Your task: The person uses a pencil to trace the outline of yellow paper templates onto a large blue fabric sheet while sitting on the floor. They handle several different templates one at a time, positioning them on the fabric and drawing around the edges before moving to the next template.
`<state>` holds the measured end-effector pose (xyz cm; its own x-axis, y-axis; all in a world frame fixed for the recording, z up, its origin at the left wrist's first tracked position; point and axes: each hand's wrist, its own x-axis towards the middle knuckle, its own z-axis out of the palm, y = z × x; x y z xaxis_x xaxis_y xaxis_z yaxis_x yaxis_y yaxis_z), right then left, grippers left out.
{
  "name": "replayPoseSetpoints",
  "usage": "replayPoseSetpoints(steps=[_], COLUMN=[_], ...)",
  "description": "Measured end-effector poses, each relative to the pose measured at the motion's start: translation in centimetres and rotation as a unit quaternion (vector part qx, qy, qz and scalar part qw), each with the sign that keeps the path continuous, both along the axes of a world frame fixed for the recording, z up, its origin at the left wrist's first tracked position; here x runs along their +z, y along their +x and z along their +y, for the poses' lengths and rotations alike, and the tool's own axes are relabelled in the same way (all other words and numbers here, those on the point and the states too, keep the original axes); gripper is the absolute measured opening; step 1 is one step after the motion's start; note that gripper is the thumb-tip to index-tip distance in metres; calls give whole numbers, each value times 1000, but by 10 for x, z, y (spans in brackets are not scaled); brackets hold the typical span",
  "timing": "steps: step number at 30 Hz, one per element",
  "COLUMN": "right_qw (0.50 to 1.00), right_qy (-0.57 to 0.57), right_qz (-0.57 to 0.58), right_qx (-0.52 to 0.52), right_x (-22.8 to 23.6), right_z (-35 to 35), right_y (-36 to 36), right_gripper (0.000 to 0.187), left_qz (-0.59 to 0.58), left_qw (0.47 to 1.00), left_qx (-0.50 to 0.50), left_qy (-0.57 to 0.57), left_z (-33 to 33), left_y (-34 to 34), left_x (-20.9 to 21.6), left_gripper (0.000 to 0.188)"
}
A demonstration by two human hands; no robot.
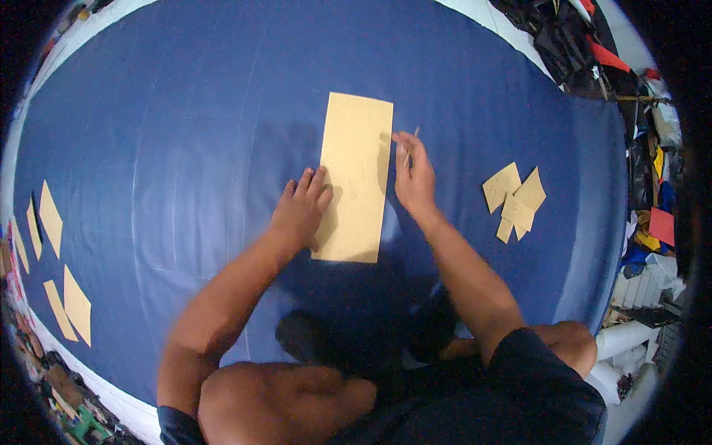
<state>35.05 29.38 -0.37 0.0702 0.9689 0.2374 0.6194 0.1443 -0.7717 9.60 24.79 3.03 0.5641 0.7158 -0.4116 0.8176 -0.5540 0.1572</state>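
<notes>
A long rectangular sheet of tan cardboard (354, 178) lies flat on the blue cloth in front of me, its long sides running near to far. My left hand (302, 208) rests on the sheet's left edge, fingers spread and pressing lightly on it. Just beyond the right edge, near the upper half, is my right hand (415, 174). Its fingers are closed around a thin pencil-like stick (417, 133), whose exact kind is too small to make out. The right index finger points toward the cardboard's edge.
Blue cloth (193, 178) covers the wide work surface. Several small cut cardboard pieces (529, 194) overlap in a pile on the right. Further cardboard strips (78, 305) lie at the far left. Mixed clutter, including a red item (661, 226), lines the right edge.
</notes>
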Motion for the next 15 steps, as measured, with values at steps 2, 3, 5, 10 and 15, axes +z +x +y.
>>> replayPoseSetpoints(steps=[2,3,5,10,15], right_qw=[988,990,993,991,991], right_qy=[-86,-91,-96,-96,-115], right_qz=[128,105,68,77,15], right_qx=[-14,-13,-9,43,59], right_x=[27,23,14,-17,-25], right_z=[47,69,109,149,151], right_y=[-27,-33,-42,-65,-70], right_gripper=[35,36,40,37,31], left_qz=[7,2,1,13,7], left_qw=[1000,1000,1000,999,999], left_qx=[13,16,20,14,19], left_qy=[-1,-6,-5,-28,-34], left_z=[-2,-2,-4,0,0], left_y=[-4,-2,2,7,3], left_x=[-4,-9,-7,-7,0], left_gripper=[131,132,128,127,135])
